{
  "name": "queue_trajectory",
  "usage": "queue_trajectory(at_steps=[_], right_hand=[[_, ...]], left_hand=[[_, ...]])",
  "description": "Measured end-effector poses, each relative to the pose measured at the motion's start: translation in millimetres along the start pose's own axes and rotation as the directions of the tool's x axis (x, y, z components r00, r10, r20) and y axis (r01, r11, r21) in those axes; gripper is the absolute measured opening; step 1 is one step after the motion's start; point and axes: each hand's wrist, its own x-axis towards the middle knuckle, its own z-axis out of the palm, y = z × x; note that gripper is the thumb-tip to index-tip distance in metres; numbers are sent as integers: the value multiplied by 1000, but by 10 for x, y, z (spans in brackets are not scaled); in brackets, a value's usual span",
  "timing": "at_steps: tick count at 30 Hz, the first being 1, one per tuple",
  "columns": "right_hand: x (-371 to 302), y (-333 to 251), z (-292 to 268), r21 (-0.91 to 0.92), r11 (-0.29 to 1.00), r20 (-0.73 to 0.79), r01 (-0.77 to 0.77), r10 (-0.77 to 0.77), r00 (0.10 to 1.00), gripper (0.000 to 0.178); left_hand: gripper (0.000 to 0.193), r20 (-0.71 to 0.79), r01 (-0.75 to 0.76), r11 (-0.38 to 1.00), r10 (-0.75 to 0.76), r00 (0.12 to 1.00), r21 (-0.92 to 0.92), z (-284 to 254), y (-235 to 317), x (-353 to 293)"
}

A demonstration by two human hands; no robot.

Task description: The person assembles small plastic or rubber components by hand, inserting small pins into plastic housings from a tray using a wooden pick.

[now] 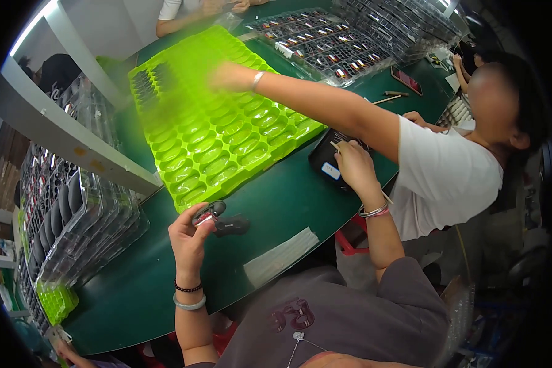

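Observation:
My left hand (189, 239) is closed on a small black oval shell (215, 210), with something red and whitish showing between thumb and fingers. Right beside it, a black elongated cover (232, 225) lies on the green table (276, 196). My right hand (354, 162) pinches a thin wooden stick (387, 197), whose rear end sticks out near my wrist. That hand is over a black container (322, 159) with a white label; the container's inside is mostly hidden. Beyond my left hand lies a bright green tray (276, 151) with rows of oval hollows.
A co-worker's arm (325, 101) stretches over the tray, its hand blurred. Clear trays of dark parts (73, 214) are stacked at left; more parts trays (325, 46) lie at the far right. A white strip (280, 256) is near the table edge. A phone (406, 80) lies farther right.

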Motion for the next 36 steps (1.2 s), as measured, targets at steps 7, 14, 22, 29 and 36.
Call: queue_trajectory(at_steps=[7, 14, 22, 29, 36], right_hand=[[133, 238, 273, -119, 973, -13, -200, 200, 980, 17], [102, -32, 229, -101, 991, -70, -92, 85, 994, 14], [-11, -148, 129, -38, 998, -112, -55, 50, 992, 10], [-209, -523, -136, 188, 970, -254, 153, -102, 962, 9], [-282, -1310, -285, 929, 369, 78, -15, -156, 985, 6]], left_hand=[[34, -8, 29, 999, -29, 1000, 30, -2, 23, -46], [33, -5, -3, 1000, 3, 1000, 9, -20, 32, -61], [34, 29, -14, 1000, 14, 999, -8, 5, 35, -28], [35, 40, -20, 1000, 20, 999, -1, 14, 23, -52], [42, 139, -3, 996, 15, 990, -85, 76, 67, -98]])
